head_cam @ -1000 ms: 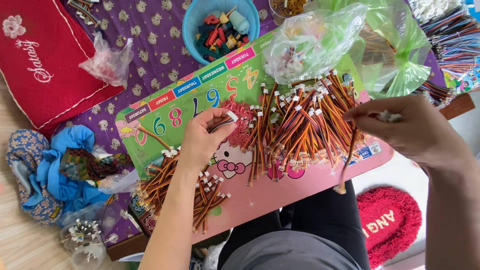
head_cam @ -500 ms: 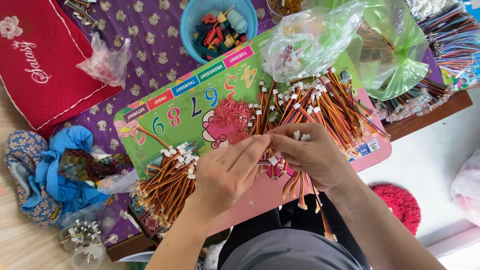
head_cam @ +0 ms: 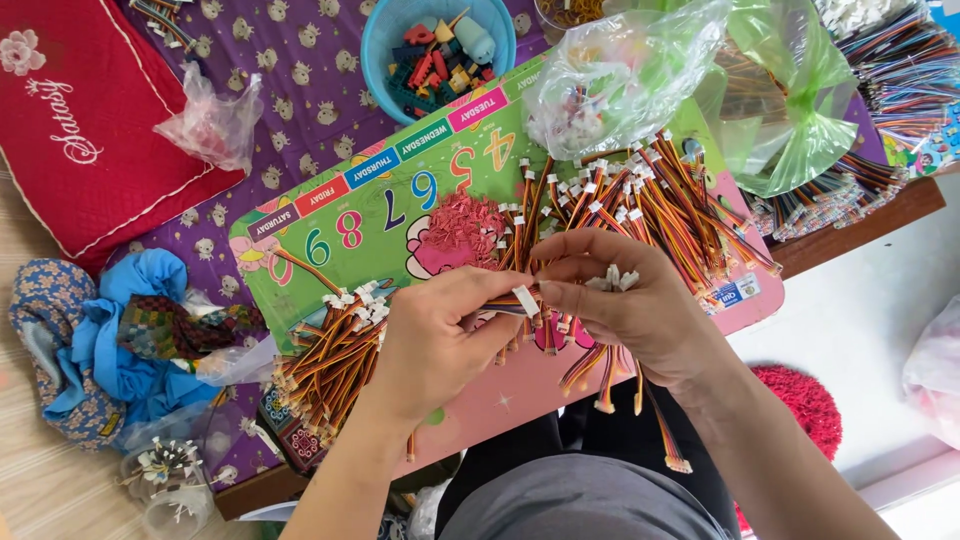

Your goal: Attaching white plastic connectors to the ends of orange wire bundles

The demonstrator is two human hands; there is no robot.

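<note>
Head view, looking down: left hand [head_cam: 435, 335] curled nearly closed, thumb and forefinger pinched on a short striped wire lead [head_cam: 500, 303] ending in a white plug [head_cam: 526, 300]; right hand [head_cam: 625, 305] meeting it fingertip to fingertip, fingers bent around a small clutch of loose white connectors [head_cam: 612, 282], with several more leads [head_cam: 605, 370] dangling below the palm; plug caught between the two thumbs, directly above the pink edge of a children's lap tray [head_cam: 520, 385]; just left of and below the left hand, a heap of finished orange-and-brown leads [head_cam: 335, 350] spread over the tray's corner; beyond the right hand's knuckles, a larger fan of unsorted leads [head_cam: 640, 205] reaching toward a clear plastic bag [head_cam: 610, 85] and a green plastic bag [head_cam: 790, 110]; further beyond both hands, a blue bowl [head_cam: 380, 50] of small coloured blocks on a purple patterned cloth [head_cam: 290, 80]; well out to the left hand's side, a red cushion [head_cam: 90, 120] and crumpled blue fabric [head_cam: 120, 330]; near the right forearm, a red shaggy mat [head_cam: 805, 405] on the pale floor
</note>
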